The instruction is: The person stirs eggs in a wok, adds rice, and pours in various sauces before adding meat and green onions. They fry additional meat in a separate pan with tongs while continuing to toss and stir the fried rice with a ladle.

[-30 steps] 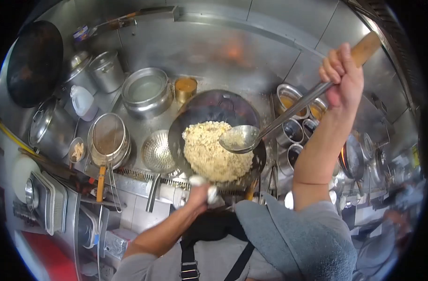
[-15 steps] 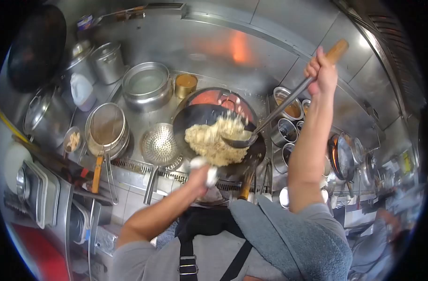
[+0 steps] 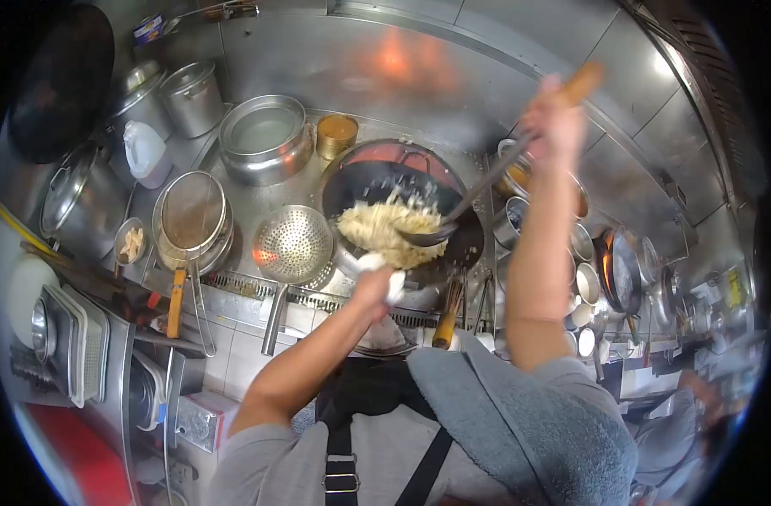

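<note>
Fried rice (image 3: 385, 232) is tumbling in a dark wok (image 3: 461, 253), some grains in the air near its far side. My left hand (image 3: 375, 288) is closed on a white cloth (image 3: 394, 282) at the wok's near-left rim. My right hand (image 3: 554, 126), blurred, grips a long metal ladle (image 3: 491, 179) just below its wooden end. The ladle's bowl dips into the right part of the rice. Under the wok's far edge, the burner ring glows red.
A perforated skimmer (image 3: 292, 244) lies left of the wok, beside a mesh strainer (image 3: 191, 215). Behind stand a pot of liquid (image 3: 267, 164) and an orange-filled tin (image 3: 336, 139). Several sauce containers are at the right. A co-worker's sleeve (image 3: 668, 438) shows at lower right.
The wok has tipped and shifted, showing the red glow behind it, and the rice has been thrown up. My right hand and the ladle have moved left and slightly down.
</note>
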Tool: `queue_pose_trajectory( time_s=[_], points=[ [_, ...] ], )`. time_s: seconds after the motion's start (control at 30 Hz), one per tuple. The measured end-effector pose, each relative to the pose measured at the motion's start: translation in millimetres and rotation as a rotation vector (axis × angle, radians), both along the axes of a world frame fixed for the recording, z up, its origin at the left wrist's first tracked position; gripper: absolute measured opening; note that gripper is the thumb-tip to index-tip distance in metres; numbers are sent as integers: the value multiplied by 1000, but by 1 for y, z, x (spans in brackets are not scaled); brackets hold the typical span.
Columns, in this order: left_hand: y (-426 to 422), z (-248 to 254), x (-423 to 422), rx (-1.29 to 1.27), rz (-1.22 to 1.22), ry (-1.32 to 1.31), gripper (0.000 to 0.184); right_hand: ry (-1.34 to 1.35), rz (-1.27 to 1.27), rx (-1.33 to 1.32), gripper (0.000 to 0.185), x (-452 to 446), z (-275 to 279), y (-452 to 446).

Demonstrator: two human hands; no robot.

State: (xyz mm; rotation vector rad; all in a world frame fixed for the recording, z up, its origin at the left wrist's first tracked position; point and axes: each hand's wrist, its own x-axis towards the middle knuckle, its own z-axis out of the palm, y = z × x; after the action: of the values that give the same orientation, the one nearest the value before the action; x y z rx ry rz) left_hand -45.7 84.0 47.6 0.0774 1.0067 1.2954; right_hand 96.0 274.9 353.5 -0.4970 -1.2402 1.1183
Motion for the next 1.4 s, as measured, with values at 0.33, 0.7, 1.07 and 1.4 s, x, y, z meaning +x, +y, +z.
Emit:
queue_pose_trajectory(
  time_s=[0.33,0.7,1.07,1.4],
  points=[
    [-85,-55,12,108,35,309,30,-14,44,110,29,24,48,-13],
    [-36,-51,22,194,214,306,28,-63,-58,-9,27,-44,-58,59],
    [-11,-63,-38,14,-30,16,39,-392,-400,107,19,-36,-92,72],
    [-200,-52,-101,-171,699,380,27,-78,145,150,22,-63,-79,35]
  ],
)
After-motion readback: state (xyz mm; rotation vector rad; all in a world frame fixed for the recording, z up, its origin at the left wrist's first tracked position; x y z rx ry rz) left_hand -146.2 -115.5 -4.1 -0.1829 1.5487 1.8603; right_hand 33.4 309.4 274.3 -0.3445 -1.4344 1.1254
